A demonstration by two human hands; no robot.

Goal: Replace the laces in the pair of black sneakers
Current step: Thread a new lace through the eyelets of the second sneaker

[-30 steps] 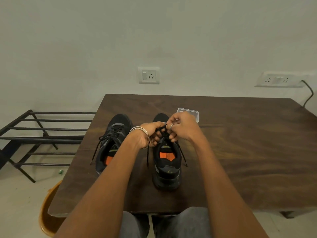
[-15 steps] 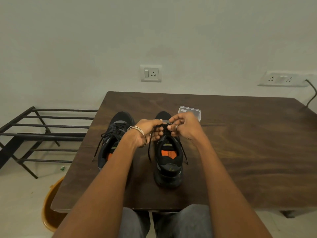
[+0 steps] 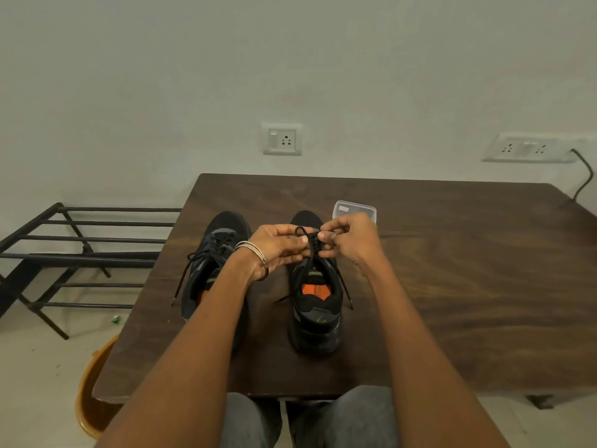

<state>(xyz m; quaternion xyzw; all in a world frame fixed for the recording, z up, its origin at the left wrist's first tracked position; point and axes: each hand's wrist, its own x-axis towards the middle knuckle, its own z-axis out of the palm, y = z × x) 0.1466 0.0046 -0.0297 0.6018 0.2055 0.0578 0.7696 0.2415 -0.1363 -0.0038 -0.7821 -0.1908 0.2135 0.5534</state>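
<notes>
We see both forearms reaching forward over the near edge of the table, wrists raised, hands meeting above the tongue of the right sneaker. The left hand is turned palm inward, fingers curled, thumb and forefinger pinching the black lace; bangles sit at its wrist. The right hand faces it, fingers curled, fingertips pinching the same lace just beside the left thumb; a ring shows on one finger. A small loop of lace stands up between the two hands. One loose end trails down the right side of the sneaker onto the table.

The right sneaker stands upright, heel toward us, orange insole visible. The left sneaker sits just beside it to the left, partly hidden by the left forearm, its lace end hanging toward the table edge.

Markings: the insole bears print, too small for us to read. A clear plastic box behind the right hand carries a small white label, unreadable. A wall socket sits above the table.
</notes>
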